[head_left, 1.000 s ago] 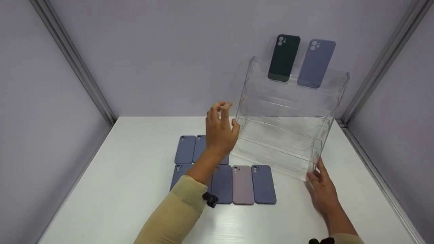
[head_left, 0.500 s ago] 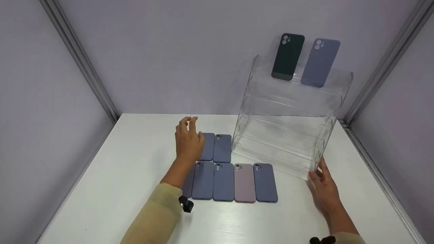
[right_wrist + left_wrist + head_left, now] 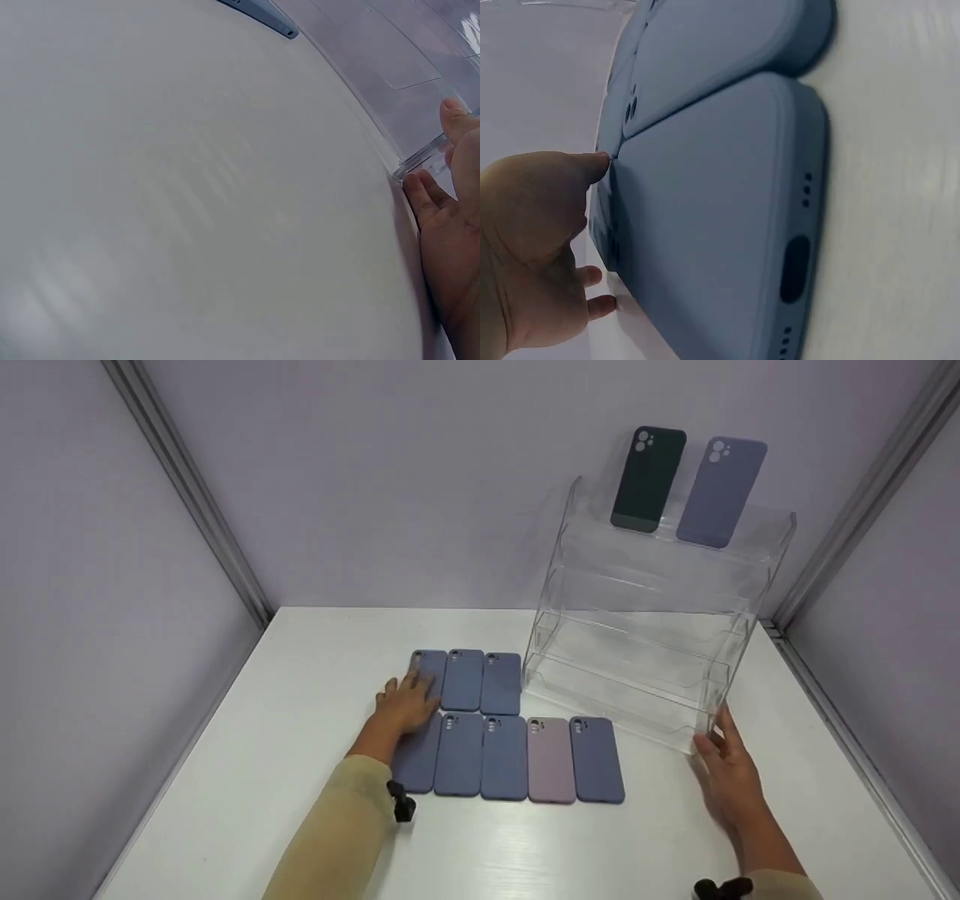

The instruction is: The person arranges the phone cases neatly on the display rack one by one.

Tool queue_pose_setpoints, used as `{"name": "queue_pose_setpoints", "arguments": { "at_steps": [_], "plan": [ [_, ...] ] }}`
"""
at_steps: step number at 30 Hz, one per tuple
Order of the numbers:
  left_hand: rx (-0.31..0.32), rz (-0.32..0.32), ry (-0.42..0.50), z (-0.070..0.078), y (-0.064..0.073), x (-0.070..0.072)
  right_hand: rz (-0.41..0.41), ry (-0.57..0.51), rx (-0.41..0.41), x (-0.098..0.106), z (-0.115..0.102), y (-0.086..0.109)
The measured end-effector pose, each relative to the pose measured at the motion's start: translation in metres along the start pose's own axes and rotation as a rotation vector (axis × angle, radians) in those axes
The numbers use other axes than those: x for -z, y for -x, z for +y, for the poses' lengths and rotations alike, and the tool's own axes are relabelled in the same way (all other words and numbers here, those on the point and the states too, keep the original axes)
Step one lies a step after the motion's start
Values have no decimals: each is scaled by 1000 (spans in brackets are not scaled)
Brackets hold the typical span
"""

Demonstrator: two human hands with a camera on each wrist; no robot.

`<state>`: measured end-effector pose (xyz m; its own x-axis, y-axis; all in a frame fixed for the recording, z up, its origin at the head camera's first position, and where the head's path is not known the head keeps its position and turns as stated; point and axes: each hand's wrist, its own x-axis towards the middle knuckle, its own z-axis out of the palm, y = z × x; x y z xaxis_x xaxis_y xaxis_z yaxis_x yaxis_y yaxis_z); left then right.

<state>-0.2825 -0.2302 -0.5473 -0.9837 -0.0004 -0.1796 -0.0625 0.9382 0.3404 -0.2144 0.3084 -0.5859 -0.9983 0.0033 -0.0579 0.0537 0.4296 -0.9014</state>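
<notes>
My left hand [image 3: 403, 706] lies over the leftmost blue-grey phone case [image 3: 433, 661] of the back row, its index finger stretched along the case and the thumb by the lower right corner. In the left wrist view the front row's leftmost case [image 3: 705, 195] fills the foreground, with the thumb [image 3: 592, 166] beyond its far end. At the lower right corner of a clear acrylic display rack [image 3: 630, 684], my right hand [image 3: 731, 772] grips the side panel, thumb in front. A dark green case [image 3: 649, 480] and a lavender-blue case [image 3: 722, 491] lean on the rack's top tier.
Two more blue-grey cases stand in the back row, one [image 3: 501, 682] close to the rack's left side. The front row has several cases, including a pink one [image 3: 551, 761]. White table [image 3: 300, 825] surrounds them, with grey walls [image 3: 375, 495] behind and at both sides.
My left hand has moved left and down from beside the rack onto the back row's leftmost case. My right hand keeps its hold on the rack. The view has shifted slightly.
</notes>
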Motion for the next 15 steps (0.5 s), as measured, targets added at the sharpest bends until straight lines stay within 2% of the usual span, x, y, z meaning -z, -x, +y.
{"name": "queue_pose_setpoints", "arguments": {
  "at_steps": [2,9,15],
  "plan": [
    [6,-14,-16,-4,-1,-2,2,3,8,1,0,0],
    [5,47,-17,-8,-2,-6,13,-11,-12,4,-2,-1],
    [20,65,-43,-6,-6,-2,-2,-30,-24,1,-1,0]
  ]
}}
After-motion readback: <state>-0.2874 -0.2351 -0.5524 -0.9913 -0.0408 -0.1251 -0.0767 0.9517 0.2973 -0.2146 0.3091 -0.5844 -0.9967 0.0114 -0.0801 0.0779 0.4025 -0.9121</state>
